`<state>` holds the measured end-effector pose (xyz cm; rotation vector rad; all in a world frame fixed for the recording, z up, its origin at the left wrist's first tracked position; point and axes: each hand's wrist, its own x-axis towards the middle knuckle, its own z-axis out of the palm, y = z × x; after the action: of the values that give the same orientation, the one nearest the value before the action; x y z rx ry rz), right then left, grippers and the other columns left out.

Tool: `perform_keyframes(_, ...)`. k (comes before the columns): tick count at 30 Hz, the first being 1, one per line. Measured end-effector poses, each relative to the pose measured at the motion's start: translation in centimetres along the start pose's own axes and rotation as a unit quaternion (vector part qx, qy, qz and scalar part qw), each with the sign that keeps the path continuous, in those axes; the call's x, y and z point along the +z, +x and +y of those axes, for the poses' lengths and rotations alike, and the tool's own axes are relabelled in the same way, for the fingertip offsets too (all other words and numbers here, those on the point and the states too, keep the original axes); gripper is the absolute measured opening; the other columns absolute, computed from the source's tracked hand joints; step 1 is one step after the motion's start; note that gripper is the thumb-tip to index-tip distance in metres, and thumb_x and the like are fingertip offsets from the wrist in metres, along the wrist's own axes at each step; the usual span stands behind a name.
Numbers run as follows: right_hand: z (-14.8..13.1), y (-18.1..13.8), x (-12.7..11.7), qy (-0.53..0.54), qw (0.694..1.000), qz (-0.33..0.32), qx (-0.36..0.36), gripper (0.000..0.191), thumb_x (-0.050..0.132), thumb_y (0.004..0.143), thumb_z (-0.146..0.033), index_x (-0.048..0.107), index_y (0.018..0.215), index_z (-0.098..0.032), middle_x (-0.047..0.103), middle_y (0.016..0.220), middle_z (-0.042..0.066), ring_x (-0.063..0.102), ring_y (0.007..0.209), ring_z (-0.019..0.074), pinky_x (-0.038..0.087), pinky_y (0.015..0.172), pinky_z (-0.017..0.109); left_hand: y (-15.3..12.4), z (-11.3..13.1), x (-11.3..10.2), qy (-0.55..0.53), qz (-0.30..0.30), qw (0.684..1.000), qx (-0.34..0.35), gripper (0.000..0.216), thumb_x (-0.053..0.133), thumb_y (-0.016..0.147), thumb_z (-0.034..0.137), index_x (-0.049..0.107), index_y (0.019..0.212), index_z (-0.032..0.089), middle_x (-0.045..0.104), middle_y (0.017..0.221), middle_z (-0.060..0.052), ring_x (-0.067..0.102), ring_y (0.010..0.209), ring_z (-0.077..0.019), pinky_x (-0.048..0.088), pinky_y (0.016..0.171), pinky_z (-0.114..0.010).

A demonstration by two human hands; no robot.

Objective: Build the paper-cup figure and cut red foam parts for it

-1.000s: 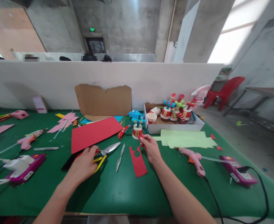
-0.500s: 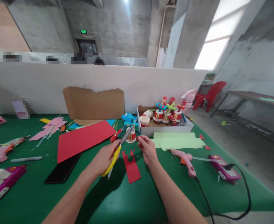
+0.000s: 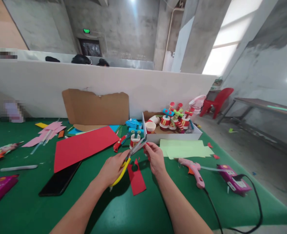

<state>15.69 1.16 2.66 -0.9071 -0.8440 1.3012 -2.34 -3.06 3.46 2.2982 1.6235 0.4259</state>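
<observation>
My left hand (image 3: 112,169) is closed round the yellow handles of a pair of scissors (image 3: 122,174). The blades stand apart and point at a small piece of red paper (image 3: 146,146), pinched between the fingers of my right hand (image 3: 156,158). Below the blades, a red paper strip (image 3: 137,182) with a rounded cut-out at its top lies on the table. Just behind the scissors stands a red-and-white paper cup figure (image 3: 135,140) with a blue top, partly covered by the blades.
A large red sheet (image 3: 85,146) overlaps a black phone (image 3: 59,182) at left. An open box (image 3: 177,136) of cup figures stands behind, with light green paper (image 3: 184,148) before it. At right lie a pink glue gun (image 3: 193,169), its cable and a purple power strip (image 3: 235,182).
The scissors have come down and turned right, so the blades now reach the red piece in my right hand. They also look wider apart. The view has shifted slightly.
</observation>
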Motion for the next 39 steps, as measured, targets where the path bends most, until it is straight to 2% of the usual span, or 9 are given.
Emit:
perform_keyframes(4,0.07,0.0,0.05,0.007,1.0,-0.004,0.004,0.027,0.081,0.056,-0.04,0.067,0.068,-0.02,0.057,0.057,-0.004,0.046,0.054,0.0096,0.036,0.052,0.023,-0.12,0.18,-0.06,0.01,-0.01,1.0,-0.001,0.046,0.042,0.088,0.021,0.045,0.134,0.023,0.063,0.124,-0.011,0.064,0.106,-0.0252,0.049,0.087,-0.034)
perform_keyframes(12,0.06,-0.04,0.14,-0.005,1.0,-0.011,0.001,0.027,0.081,0.056,-0.041,0.069,0.069,-0.02,0.061,0.062,-0.003,0.048,0.058,0.0106,0.039,0.059,0.025,-0.21,0.17,-0.04,-0.009,0.001,1.0,0.011,0.043,0.043,0.087,0.019,0.049,0.129,0.024,0.067,0.113,-0.009,0.065,0.102,-0.0229,0.049,0.086,-0.031)
perform_keyframes(18,0.25,0.0,0.09,-0.019,1.0,-0.018,-0.002,0.025,0.08,0.058,-0.041,0.068,0.068,-0.021,0.058,0.06,-0.003,0.046,0.057,0.0109,0.039,0.058,0.025,-0.21,0.09,-0.02,-0.032,0.009,0.999,0.029,0.041,0.043,0.087,0.02,0.049,0.128,0.025,0.069,0.106,-0.008,0.065,0.099,-0.0228,0.048,0.084,-0.031)
perform_keyframes(39,0.09,-0.11,0.23,-0.005,1.0,-0.023,0.015,0.032,0.084,0.052,-0.044,0.07,0.068,-0.021,0.062,0.063,-0.002,0.05,0.059,0.0118,0.042,0.061,0.026,-0.31,0.14,-0.32,-0.078,0.003,0.996,0.046,0.034,0.042,0.089,0.023,0.053,0.121,0.023,0.069,0.098,-0.007,0.066,0.089,-0.0208,0.046,0.077,-0.027)
